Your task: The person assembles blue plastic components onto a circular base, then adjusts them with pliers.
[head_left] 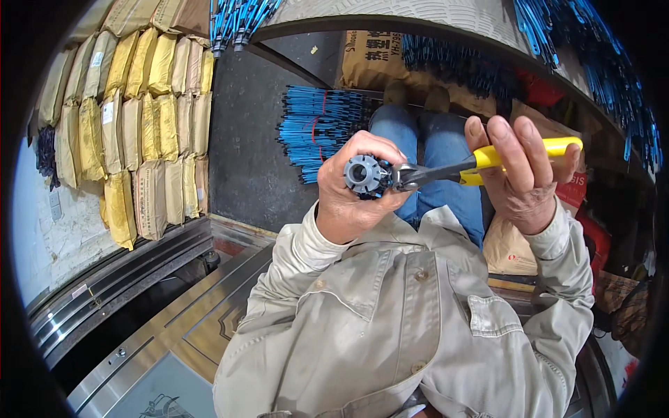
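Note:
Near the middle, my left hand (352,191) is closed around a dark part with a round grey ribbed end (364,174). That end has a hole in its centre and faces up; the rest of the part is hidden by my fingers. My right hand (519,167) grips yellow-handled pliers (446,172), its fingers fairly straight over the handles. The dark metal jaws touch or lie right beside the part, at its right side between my left thumb and fingers. Whether they bite on anything is too small to tell.
On the dark floor lie tied bundles of thin blue rods (313,132). A curved-edged table (390,10) at the top carries more blue rods (240,21). Wrapped brown and yellow packages (146,125) are stacked at the left. A patterned metal panel (174,327) lies lower left.

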Available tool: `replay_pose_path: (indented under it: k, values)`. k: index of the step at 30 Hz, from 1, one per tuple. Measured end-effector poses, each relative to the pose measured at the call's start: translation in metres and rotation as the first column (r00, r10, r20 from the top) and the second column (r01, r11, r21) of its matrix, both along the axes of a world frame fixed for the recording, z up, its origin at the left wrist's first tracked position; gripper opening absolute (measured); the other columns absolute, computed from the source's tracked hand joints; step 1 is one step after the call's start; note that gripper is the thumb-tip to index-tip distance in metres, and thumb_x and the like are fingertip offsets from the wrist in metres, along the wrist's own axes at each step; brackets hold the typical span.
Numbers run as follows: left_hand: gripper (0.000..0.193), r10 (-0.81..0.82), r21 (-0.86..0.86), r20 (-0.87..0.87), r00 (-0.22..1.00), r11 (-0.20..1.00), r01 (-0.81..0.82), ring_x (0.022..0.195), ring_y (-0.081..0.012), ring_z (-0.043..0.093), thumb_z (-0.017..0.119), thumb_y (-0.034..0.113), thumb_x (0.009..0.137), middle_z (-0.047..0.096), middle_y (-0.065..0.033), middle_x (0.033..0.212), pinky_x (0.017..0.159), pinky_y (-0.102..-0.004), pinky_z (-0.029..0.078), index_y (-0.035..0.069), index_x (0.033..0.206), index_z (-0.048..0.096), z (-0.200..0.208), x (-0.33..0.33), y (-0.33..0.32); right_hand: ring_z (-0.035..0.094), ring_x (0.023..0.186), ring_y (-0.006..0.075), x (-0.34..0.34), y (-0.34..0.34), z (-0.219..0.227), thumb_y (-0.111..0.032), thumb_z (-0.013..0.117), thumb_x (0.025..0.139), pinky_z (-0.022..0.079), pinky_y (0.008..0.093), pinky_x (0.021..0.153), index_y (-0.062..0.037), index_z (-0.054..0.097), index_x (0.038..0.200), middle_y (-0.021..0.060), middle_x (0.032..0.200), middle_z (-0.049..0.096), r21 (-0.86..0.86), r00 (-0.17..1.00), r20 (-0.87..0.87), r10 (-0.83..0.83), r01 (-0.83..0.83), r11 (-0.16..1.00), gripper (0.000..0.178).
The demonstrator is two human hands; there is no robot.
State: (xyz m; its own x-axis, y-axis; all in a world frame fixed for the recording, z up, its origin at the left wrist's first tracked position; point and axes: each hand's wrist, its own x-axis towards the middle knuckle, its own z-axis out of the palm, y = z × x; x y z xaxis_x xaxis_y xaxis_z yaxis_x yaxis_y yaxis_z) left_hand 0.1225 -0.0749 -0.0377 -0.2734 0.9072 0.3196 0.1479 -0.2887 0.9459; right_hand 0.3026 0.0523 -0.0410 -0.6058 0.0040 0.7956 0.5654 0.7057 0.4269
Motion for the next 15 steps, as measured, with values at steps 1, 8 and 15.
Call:
replay_pose_path:
  k: [1,8,15]
  values:
    - [0.031,-0.001,0.007,-0.009,1.0,1.0,0.001,0.075,-0.0138,0.059,0.073,-0.005,0.062,0.059,-0.0076,0.084,0.069,-0.0249,0.046,0.003,0.087,0.057,0.0,0.0,0.0,0.045,0.112,0.005,-0.001,-0.002,-0.003,-0.043,0.07,0.076,0.018,0.049,0.109,-0.0282,0.056,0.107,-0.0132,0.116,0.044,-0.016,1.0,-0.008,-0.018,0.017,1.0,0.037]
    - [0.029,0.023,-0.015,0.021,1.0,1.0,-0.023,0.074,-0.0123,0.059,0.073,-0.006,0.062,0.059,-0.0073,0.084,0.068,-0.0246,0.047,0.003,0.085,0.056,0.003,-0.002,0.0,0.044,0.112,0.0056,-0.011,-0.002,0.004,-0.039,0.07,0.076,0.016,0.0487,0.109,-0.0292,0.06,0.103,-0.0127,0.115,0.043,-0.051,0.999,-0.041,-0.028,0.026,0.998,0.03]
    - [0.031,0.074,-0.045,0.005,0.997,0.996,-0.074,0.072,-0.0115,0.059,0.074,-0.004,0.063,0.059,-0.0051,0.082,0.066,-0.0235,0.047,0.003,0.085,0.055,0.004,0.0,-0.005,0.049,0.102,0.0068,-0.007,-0.01,0.003,-0.031,0.068,0.08,0.029,0.0435,0.103,-0.0265,0.064,0.099,-0.0093,0.112,0.048,-0.055,0.999,-0.034,-0.038,0.036,0.998,0.02]
